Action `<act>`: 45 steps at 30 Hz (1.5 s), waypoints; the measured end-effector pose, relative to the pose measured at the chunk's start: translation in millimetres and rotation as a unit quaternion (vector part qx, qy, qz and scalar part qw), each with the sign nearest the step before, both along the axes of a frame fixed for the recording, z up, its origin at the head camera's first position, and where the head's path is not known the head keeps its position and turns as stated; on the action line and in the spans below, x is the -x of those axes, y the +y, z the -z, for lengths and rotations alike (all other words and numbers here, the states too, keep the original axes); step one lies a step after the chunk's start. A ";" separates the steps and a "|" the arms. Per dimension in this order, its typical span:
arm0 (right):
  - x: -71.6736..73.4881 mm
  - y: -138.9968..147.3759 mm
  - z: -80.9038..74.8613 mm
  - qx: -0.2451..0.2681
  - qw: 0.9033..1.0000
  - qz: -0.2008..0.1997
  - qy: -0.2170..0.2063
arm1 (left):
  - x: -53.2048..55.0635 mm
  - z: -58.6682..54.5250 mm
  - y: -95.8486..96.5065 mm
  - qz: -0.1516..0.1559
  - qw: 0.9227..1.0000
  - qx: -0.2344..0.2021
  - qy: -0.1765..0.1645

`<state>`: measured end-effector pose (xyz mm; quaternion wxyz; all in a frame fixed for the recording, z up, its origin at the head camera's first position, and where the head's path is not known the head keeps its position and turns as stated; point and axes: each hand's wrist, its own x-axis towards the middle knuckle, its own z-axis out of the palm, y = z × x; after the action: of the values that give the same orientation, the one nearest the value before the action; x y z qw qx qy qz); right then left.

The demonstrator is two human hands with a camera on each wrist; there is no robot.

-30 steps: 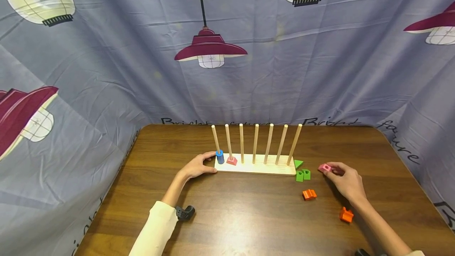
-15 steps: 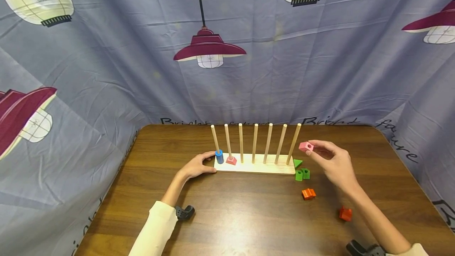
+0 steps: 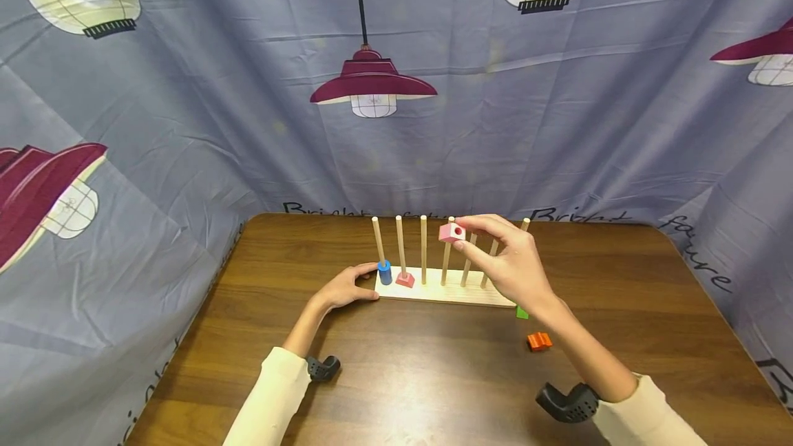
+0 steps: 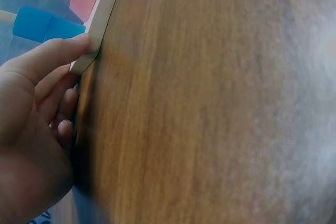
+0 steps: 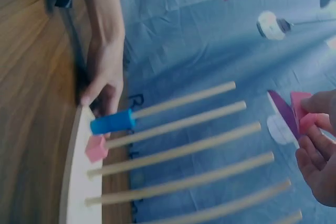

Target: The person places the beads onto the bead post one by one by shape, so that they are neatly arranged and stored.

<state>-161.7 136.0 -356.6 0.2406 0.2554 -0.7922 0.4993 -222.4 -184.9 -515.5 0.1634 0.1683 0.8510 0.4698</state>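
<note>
- The left grip (image 3: pixel 343 289) pinches the near end of a pale wooden board (image 3: pixel 427 294) with upright round pegs, on the brown wooden counter (image 3: pixel 396 363).
- Just right of that grip, a blue cylinder (image 3: pixel 385 274) sits around the first peg.
- Next along, a pink trapezoid block (image 3: pixel 405 281) sits around the second.
- The right grip (image 3: pixel 511 263) grasps a pink holed block (image 3: pixel 445 232) between thumb and fingers, raised clear of the pegs.
- Below that grip lie a half-hidden green block (image 3: pixel 522 313) and an orange notched block (image 3: pixel 540 341).
</note>
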 end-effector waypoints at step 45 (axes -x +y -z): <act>44.4 -82.4 25.8 -0.066 0.993 0.019 -0.100 | -0.3 0.1 1.7 -0.005 1.000 -0.007 -0.004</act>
<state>-206.1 53.6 -382.4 0.1525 0.2048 -0.8483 0.4638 -222.1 -183.3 -515.7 0.1636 0.1632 0.8476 0.4776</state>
